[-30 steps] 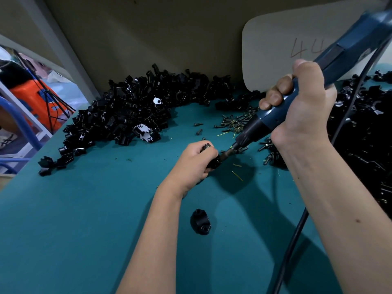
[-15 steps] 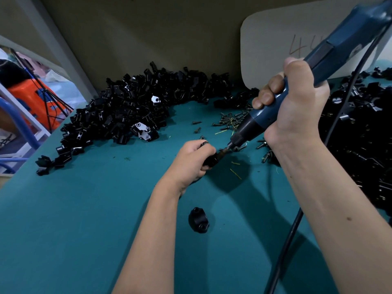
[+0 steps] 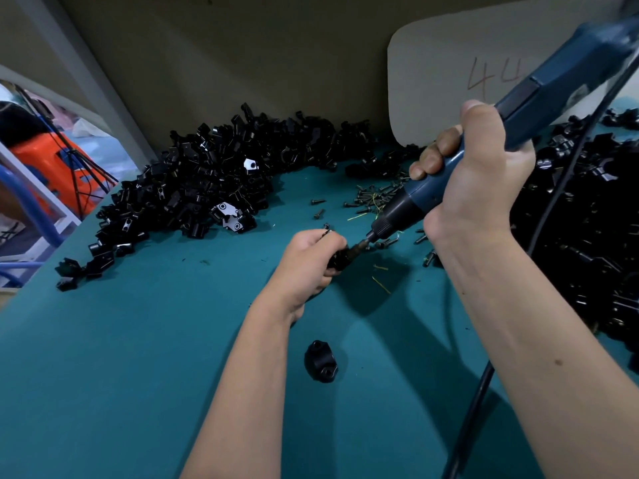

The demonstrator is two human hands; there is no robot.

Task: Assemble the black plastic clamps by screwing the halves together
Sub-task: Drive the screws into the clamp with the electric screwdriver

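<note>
My left hand (image 3: pixel 311 261) is closed around a black plastic clamp (image 3: pixel 339 261), mostly hidden by my fingers. My right hand (image 3: pixel 480 178) grips a blue electric screwdriver (image 3: pixel 518 122), held slanted, with its bit tip pressed into the clamp. One assembled black clamp (image 3: pixel 320 361) lies alone on the teal table (image 3: pixel 121 357) below my left wrist. Loose black screws (image 3: pixel 366 198) lie scattered just beyond my hands.
A big heap of black clamp halves (image 3: pixel 214 188) covers the back left of the table. Another black heap (image 3: pixel 594 236) fills the right side. The screwdriver's black cable (image 3: pixel 477 402) hangs down to the front right. A pale board (image 3: pixel 449 63) leans on the back wall.
Both hands have shifted slightly; the screwdriver stays pressed into the clamp in my left hand. The lone clamp on the table has not moved.
</note>
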